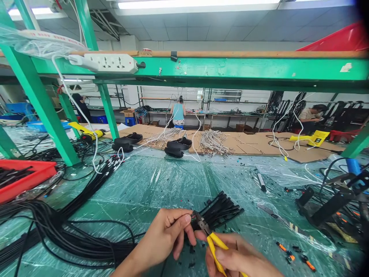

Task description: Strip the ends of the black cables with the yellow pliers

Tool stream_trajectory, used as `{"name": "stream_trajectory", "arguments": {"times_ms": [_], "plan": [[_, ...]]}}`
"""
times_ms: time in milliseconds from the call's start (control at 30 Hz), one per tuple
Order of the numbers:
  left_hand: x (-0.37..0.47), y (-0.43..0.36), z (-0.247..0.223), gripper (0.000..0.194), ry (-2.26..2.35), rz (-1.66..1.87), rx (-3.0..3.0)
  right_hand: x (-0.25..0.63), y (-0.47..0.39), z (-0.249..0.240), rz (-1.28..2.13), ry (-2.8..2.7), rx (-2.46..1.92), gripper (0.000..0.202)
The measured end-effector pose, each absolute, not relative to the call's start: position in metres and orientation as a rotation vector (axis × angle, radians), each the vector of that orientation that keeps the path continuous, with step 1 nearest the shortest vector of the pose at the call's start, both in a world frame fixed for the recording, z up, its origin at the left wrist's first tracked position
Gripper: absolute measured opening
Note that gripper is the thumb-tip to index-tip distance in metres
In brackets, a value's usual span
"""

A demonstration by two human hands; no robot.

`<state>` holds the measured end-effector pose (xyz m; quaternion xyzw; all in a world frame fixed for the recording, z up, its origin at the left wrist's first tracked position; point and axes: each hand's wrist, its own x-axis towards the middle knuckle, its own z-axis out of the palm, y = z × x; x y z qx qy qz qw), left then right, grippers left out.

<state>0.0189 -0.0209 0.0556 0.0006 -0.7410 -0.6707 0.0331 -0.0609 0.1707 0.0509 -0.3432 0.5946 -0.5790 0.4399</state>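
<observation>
Wrapped around the yellow handles of a pair of cutting pliers (213,246) is my right hand (239,252). The pliers' dark jaws meet the tip of a thin black cable pinched between the thumb and fingers of my left hand (170,232). Fingers and jaws hide most of that cable end. Just beyond the pliers lies a bundle of short black cable pieces (221,209). To the left of my left hand spreads a large bunch of long black cables (57,227). Small black scraps lie under and around my hands.
A red tray (25,179) with black parts stands at left. Wires and a black metal fixture (325,207) are at right. Grey-white cables (215,142) lie on cardboard behind. A green shelf beam (219,71) with a power strip (111,62) crosses above. People sit in the background.
</observation>
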Motion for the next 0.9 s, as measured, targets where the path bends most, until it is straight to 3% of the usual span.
{"name": "stream_trajectory", "arguments": {"times_ms": [133, 233, 367, 533, 733, 833, 900], "plan": [[0.019, -0.017, 0.053, 0.040, -2.256, -2.024, 0.034, -0.061, 0.167, 0.034, -1.335, 2.057, -1.245, 0.040], [0.019, -0.013, 0.052, 0.041, -2.266, -1.974, 0.086, -0.062, 0.164, 0.018, -1.051, 2.771, -1.591, 0.060], [0.019, -0.010, 0.048, 0.042, -2.287, -1.889, 0.114, -0.065, 0.163, 0.010, -0.664, 3.074, -1.805, 0.070], [0.021, -0.009, 0.045, 0.044, -2.384, -1.731, 0.110, -0.068, 0.166, 0.008, -0.558, 3.082, -1.826, 0.074], [0.023, -0.015, 0.048, 0.046, -2.397, -1.801, 0.084, -0.067, 0.164, 0.004, -0.924, 2.695, -1.684, 0.064], [0.022, -0.021, 0.052, 0.047, -2.378, -1.852, 0.037, -0.064, 0.160, 0.019, -1.176, 2.314, -1.386, 0.050], [0.022, -0.027, 0.056, 0.046, -2.378, -1.885, -0.018, -0.062, 0.160, 0.034, -1.295, 1.982, -1.196, 0.030]]}}
